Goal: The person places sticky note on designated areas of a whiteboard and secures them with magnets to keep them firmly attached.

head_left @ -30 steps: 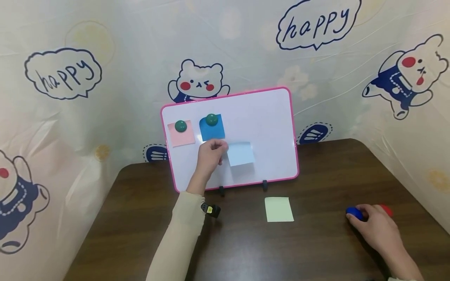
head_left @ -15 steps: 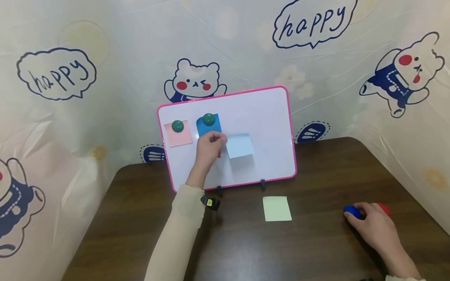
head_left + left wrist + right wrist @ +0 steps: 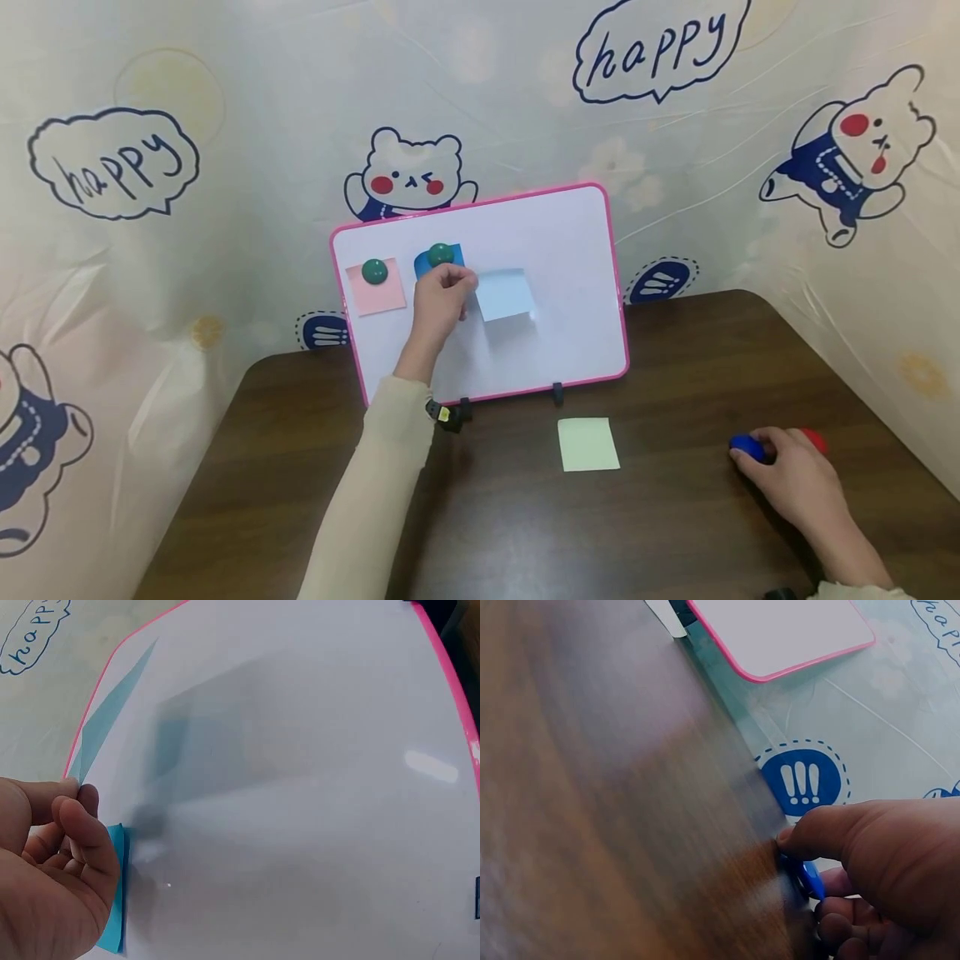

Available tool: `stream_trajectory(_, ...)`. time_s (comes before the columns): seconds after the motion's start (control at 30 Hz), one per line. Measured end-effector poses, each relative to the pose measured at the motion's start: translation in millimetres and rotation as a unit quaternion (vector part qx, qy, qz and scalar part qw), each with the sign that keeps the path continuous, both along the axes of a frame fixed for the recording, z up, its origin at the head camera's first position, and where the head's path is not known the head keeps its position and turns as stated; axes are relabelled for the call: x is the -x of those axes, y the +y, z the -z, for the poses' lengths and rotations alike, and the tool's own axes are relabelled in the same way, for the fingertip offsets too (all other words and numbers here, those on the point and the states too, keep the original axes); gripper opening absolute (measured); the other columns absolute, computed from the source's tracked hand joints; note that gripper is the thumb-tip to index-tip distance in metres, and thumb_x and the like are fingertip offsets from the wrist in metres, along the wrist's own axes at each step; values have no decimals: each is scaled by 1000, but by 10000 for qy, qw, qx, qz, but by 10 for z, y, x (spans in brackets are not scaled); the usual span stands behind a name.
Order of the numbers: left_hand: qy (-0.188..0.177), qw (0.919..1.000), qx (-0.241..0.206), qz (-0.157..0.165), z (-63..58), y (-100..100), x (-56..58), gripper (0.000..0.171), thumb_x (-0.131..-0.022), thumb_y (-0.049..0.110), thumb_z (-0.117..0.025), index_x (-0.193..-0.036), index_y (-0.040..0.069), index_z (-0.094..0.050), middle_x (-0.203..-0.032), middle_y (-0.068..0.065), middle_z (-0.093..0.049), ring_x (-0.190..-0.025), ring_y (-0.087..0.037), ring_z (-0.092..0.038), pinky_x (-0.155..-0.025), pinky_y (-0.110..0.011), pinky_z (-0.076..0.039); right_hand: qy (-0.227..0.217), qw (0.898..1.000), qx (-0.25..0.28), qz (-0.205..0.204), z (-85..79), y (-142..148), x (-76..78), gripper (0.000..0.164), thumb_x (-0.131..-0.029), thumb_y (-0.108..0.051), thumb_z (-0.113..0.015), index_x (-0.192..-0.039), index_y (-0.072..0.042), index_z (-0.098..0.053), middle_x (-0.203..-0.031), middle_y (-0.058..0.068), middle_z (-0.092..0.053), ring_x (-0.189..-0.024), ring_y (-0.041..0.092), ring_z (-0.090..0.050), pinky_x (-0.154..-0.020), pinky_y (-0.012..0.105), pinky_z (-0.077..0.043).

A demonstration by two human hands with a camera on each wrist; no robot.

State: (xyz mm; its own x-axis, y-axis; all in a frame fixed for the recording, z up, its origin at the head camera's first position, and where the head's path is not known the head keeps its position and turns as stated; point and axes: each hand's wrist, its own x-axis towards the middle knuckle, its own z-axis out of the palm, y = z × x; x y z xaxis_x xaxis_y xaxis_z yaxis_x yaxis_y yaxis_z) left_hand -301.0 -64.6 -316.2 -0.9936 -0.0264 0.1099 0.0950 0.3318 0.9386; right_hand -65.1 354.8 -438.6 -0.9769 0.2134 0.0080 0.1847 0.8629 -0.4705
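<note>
My left hand (image 3: 441,304) pinches a light blue sticky note (image 3: 504,294) by its left edge, in front of the whiteboard (image 3: 555,250). In the left wrist view the note (image 3: 112,712) stands off the board and casts a shadow on it. Beside that hand, partly covered by it, a darker blue note (image 3: 453,252) hangs under a green round magnet (image 3: 441,253). Farther left, a pink note (image 3: 378,293) is pinned by another green magnet (image 3: 374,272). At the table's right, my right hand (image 3: 798,475) grips a blue magnet (image 3: 747,447); a red magnet (image 3: 814,439) shows behind its fingers.
A pale green sticky note (image 3: 588,444) lies on the brown table (image 3: 495,517) before the board. Small black feet (image 3: 558,393) hold the pink-framed board up. Behind it hangs a printed curtain (image 3: 262,167) with bears.
My left hand has risen along the board with the light blue note, covering more of the darker blue note. My right hand stays on the blue magnet. The whole head view shifts slightly.
</note>
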Motion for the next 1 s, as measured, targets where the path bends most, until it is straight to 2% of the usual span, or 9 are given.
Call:
stream_trajectory(0.2, -38, 9999, 132, -45, -45, 30, 67, 15, -100, 27, -67, -106, 13, -68, -97, -6, -60, -70, -22, -56, -62, -29, -50, -35, 10000, 31, 21, 17, 10, 5, 57, -93, -40, -71, -116, 11, -60, -109, 32, -57, -94, 48, -59, -72, 60, -48)
stream_trajectory(0.67, 221, 9991, 340, -150, -109, 67, 174, 14, -100, 25, -66, -105, 12, -68, -99, -5, -60, -75, -21, -58, -65, -29, -52, -12, 10000, 46, 1, 24, 17, 10, 55, -93, -39, -72, -116, 11, -60, -109, 32, -57, -95, 48, -59, -72, 60, -47)
stream_trajectory(1.0, 569, 9960, 598, -334, -144, 132, 240, 14, -100, 24, -64, -104, 11, -68, -98, -4, -61, -86, -20, -57, -70, -31, -53, -68, 10000, 53, -5, 0, 17, 13, 57, -93, -39, -71, -117, 12, -60, -110, 34, -57, -96, 49, -59, -74, 61, -47)
